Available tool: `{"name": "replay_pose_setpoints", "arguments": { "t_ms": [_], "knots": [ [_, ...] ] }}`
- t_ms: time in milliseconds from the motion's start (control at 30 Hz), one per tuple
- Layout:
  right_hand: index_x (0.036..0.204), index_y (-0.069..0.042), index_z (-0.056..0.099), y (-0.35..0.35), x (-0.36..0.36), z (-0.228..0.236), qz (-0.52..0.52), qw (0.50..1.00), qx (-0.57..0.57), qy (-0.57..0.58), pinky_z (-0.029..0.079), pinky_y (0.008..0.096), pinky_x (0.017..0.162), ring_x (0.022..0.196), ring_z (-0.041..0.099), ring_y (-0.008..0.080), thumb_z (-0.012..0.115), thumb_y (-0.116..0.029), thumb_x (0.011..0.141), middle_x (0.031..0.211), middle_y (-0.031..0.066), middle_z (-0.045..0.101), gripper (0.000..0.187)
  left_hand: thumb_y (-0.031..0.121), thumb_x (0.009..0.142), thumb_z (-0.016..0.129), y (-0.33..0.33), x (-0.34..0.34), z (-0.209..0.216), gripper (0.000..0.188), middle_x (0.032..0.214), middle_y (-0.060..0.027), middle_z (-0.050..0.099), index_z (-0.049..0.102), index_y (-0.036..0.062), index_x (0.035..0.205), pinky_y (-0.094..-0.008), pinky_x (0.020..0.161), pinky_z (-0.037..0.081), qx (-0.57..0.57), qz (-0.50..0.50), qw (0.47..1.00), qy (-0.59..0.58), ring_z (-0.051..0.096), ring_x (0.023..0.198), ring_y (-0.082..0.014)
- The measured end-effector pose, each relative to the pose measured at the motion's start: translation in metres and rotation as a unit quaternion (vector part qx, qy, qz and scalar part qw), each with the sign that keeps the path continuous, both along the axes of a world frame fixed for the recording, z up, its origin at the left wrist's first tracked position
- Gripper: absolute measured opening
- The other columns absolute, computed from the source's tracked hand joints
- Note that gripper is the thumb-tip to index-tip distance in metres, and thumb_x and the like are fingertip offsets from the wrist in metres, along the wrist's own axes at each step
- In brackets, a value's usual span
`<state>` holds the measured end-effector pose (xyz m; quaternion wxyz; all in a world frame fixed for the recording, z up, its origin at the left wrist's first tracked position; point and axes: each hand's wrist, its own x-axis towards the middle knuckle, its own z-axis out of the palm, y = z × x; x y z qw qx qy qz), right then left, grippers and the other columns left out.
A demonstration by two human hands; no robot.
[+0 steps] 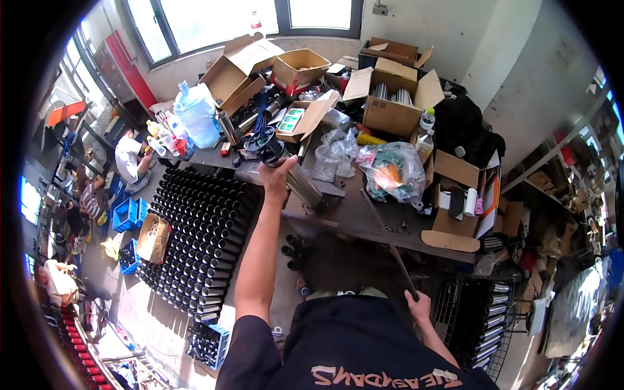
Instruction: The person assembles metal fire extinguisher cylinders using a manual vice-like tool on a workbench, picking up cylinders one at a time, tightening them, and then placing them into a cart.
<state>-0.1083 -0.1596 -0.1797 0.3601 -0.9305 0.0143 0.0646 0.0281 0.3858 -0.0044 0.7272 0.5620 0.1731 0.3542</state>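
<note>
My left hand [277, 179] is wrapped round the upper part of a shiny metal cylinder [304, 186] that leans on the workbench. Just above the fingers the cylinder ends in a black fitting [265, 144]. Dark blue cables [261, 114] show behind that fitting; whether they join it I cannot tell. Low on the right, my right hand [419, 307] is closed on the lower end of a long thin metal rod [389, 239]. The rod slants up and left across the bench's front edge, its far end over the benchtop, apart from the cylinder.
Clear plastic bags [393, 172], cardboard boxes [393, 110] and a large blue water jug [196, 114] crowd the workbench [354, 224]. Black tubes [201, 234] stand in rows on the floor at left. A wire rack [448, 312] with metal tubes is at right. Another person [133, 159] sits far left.
</note>
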Motion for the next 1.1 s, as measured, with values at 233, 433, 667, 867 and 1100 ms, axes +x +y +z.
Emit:
{"name": "replay_pose_setpoints", "arguments": {
  "t_ms": [233, 433, 667, 867, 1100],
  "knots": [
    [0.07, 0.0, 0.061, 0.009, -0.055, 0.037, -0.033, 0.999, 0.008, -0.031, 0.041, 0.0436, 0.053, 0.053, 0.057, 0.0362, 0.074, -0.036, 0.085, 0.058, 0.0187, 0.055, 0.042, 0.011, 0.07, 0.089, 0.021, 0.062, 0.014, 0.024, 0.086, 0.0001, 0.069, 0.07, 0.0051, 0.083, -0.0297, 0.073, 0.047, -0.023, -0.061, 0.994, 0.084, 0.061, 0.077, -0.0115],
    [0.069, 0.001, 0.06, 0.051, -0.047, 0.07, -0.027, 0.998, 0.043, -0.032, 0.04, 0.0403, 0.051, 0.05, 0.055, 0.0293, 0.074, -0.033, 0.086, 0.057, 0.0178, 0.054, 0.041, 0.026, 0.065, 0.093, -0.022, 0.06, -0.003, 0.058, 0.096, -0.0143, 0.071, 0.062, -0.0034, 0.104, -0.0362, 0.08, 0.053, 0.245, 0.236, 0.937, 0.08, 0.069, 0.089, -0.0264],
    [0.068, 0.002, 0.059, 0.054, -0.031, 0.1, -0.004, 0.999, 0.048, -0.021, 0.036, 0.0359, 0.048, 0.047, 0.045, 0.0171, 0.073, -0.026, 0.087, 0.052, 0.0121, 0.048, 0.036, 0.004, 0.064, 0.088, -0.033, 0.001, -0.016, 0.055, 0.099, -0.0026, 0.068, 0.063, 0.0028, 0.113, -0.0286, 0.084, 0.052, 0.221, -0.172, 0.959, 0.039, 0.063, 0.088, -0.0127],
    [0.068, 0.002, 0.06, 0.052, 0.035, 0.154, 0.049, 0.995, 0.015, -0.09, 0.036, 0.0326, 0.047, 0.048, 0.046, 0.0113, 0.073, -0.021, 0.086, 0.05, 0.0072, 0.048, 0.032, -0.002, 0.049, 0.087, -0.003, 0.034, 0.023, 0.072, 0.101, -0.0011, 0.067, 0.061, 0.0074, 0.116, -0.033, 0.093, 0.049, 0.192, -0.452, 0.867, 0.081, 0.062, 0.097, -0.0162],
    [0.08, -0.004, 0.065, 0.04, 0.125, 0.22, 0.127, 0.957, -0.115, -0.233, 0.044, 0.0388, 0.049, 0.05, 0.06, 0.0327, 0.075, -0.024, 0.082, 0.056, 0.0145, 0.055, 0.023, 0.003, 0.05, 0.085, -0.001, 0.041, 0.018, 0.057, 0.091, 0.0002, 0.068, 0.065, 0.0061, 0.104, -0.032, 0.084, 0.052, 0.167, -0.462, 0.87, 0.048, 0.061, 0.085, -0.0131]
  ]
}}
